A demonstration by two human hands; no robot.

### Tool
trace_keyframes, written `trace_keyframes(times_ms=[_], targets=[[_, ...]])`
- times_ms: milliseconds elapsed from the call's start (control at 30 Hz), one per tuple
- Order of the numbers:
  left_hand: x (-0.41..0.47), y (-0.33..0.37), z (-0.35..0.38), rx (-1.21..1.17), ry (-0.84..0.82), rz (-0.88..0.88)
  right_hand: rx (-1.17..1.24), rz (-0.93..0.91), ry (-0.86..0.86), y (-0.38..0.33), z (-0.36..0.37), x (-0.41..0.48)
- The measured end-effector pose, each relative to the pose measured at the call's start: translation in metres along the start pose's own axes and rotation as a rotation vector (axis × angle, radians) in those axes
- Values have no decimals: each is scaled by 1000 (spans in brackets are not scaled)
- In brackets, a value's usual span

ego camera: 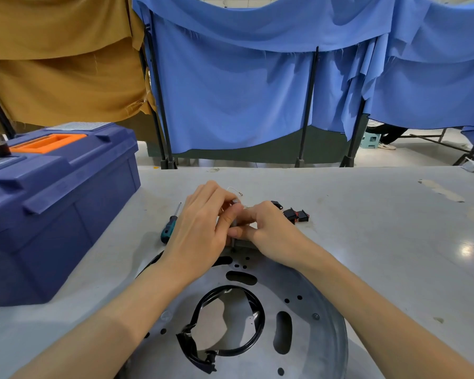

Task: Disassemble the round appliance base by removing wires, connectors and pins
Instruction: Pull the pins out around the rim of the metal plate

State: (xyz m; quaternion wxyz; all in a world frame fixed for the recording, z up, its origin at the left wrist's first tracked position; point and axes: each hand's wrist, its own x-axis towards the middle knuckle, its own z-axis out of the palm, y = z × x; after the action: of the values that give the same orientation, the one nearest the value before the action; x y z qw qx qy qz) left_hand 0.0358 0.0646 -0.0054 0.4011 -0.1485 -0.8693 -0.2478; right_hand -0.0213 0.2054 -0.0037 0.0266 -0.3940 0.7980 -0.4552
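The round base (298,294) lies flat on the counter (381,228), close to the person, with its near edge cut off by the bottom of the frame. A black wire (259,313) loops round its central opening.

At the far rim a thin grey pin (233,237) stands nearly upright, its long axis vertical and its lower end touching the base. The left hand (200,231) and right hand (271,231) meet around it. The fingers (229,218) of both are curled in and pinch the pin from either side, hiding most of its length, so its top cannot be made out.

Just beyond the hands lie a white wire (234,189) and some black connectors (296,214). A screwdriver (169,228) lies left of the hands, near a blue toolbox (52,203).
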Motion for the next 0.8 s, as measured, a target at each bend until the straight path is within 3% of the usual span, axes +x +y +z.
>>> trace_keyframes(times_ms=[600, 800], targets=[[-1, 0, -1, -12, 37, -78, 29, -22, 28, -2, 1, -2], [0, 1, -2, -16, 4, 1, 20, -10, 3, 1, 0, -1]])
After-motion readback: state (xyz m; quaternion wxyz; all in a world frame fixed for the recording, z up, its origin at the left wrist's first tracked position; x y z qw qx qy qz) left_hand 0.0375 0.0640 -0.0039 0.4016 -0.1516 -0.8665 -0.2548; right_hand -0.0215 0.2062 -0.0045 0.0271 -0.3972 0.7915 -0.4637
